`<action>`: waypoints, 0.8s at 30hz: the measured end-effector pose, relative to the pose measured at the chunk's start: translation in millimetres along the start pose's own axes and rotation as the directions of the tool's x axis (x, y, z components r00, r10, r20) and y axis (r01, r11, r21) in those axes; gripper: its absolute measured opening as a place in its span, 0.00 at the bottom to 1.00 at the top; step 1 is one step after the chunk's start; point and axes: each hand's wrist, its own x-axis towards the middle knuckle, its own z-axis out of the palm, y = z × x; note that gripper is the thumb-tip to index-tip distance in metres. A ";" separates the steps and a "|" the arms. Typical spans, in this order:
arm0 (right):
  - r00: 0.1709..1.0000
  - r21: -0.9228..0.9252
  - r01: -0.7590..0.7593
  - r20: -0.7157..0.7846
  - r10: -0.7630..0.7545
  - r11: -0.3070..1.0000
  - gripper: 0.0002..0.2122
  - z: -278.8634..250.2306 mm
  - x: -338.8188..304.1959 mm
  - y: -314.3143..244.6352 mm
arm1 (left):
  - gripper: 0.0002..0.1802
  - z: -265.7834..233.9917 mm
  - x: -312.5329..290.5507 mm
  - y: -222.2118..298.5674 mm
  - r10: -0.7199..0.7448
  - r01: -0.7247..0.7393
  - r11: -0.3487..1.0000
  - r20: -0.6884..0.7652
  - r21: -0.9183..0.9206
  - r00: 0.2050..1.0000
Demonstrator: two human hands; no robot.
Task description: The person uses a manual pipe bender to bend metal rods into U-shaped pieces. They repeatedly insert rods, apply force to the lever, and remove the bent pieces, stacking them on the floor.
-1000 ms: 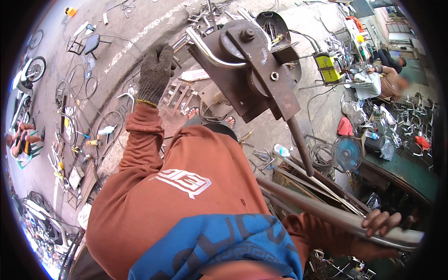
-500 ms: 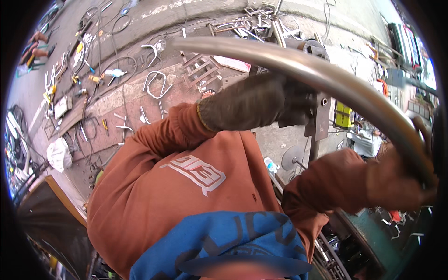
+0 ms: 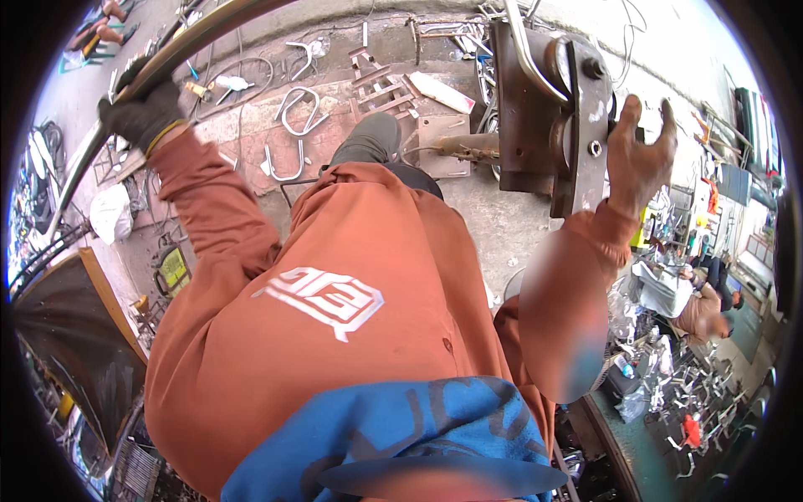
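My left hand [image 3: 146,109], in a dark work glove, is closed around a long curved metal tube [image 3: 209,33] at the upper left. This tube runs out past the top edge. My bare right hand [image 3: 640,159] is raised with its fingers apart, just right of a heavy brown steel bending fixture [image 3: 579,125]. A dark stub shows behind those fingers; I cannot tell whether they touch it. A thinner bent silver tube [image 3: 523,50] comes down from the top edge into the fixture, against its round part.
Bent tube pieces [image 3: 301,113] and a rusty metal frame [image 3: 381,88] lie on the ground ahead. A white bag [image 3: 110,213] sits at left. At right, a person [image 3: 703,309] is low down near a heap of small metal parts [image 3: 677,393]. Another person [image 3: 100,33] is at far upper left.
My left hand has swung from beside the fixture to the far left, with the curved tube now there. My right hand has come back from the far right to the fixture, fingers spread.
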 end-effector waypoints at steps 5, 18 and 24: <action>0.989 0.434 -0.142 0.022 0.147 0.890 0.20 6.8 13.8 4.6 | 0.15 22.1 -0.9 51.6 0.106 -0.118 0.985 -0.104 -0.123 0.989; 0.619 0.788 -0.481 0.616 0.488 -0.384 0.23 93.3 -110.9 -69.1 | 0.12 29.4 73.2 -98.8 0.012 0.014 0.989 -0.180 0.145 0.984; 0.520 0.847 -0.362 0.529 0.671 -0.388 0.18 144.9 -92.7 -86.2 | 0.16 37.8 187.1 -233.7 -0.274 0.328 0.885 -0.200 0.330 0.941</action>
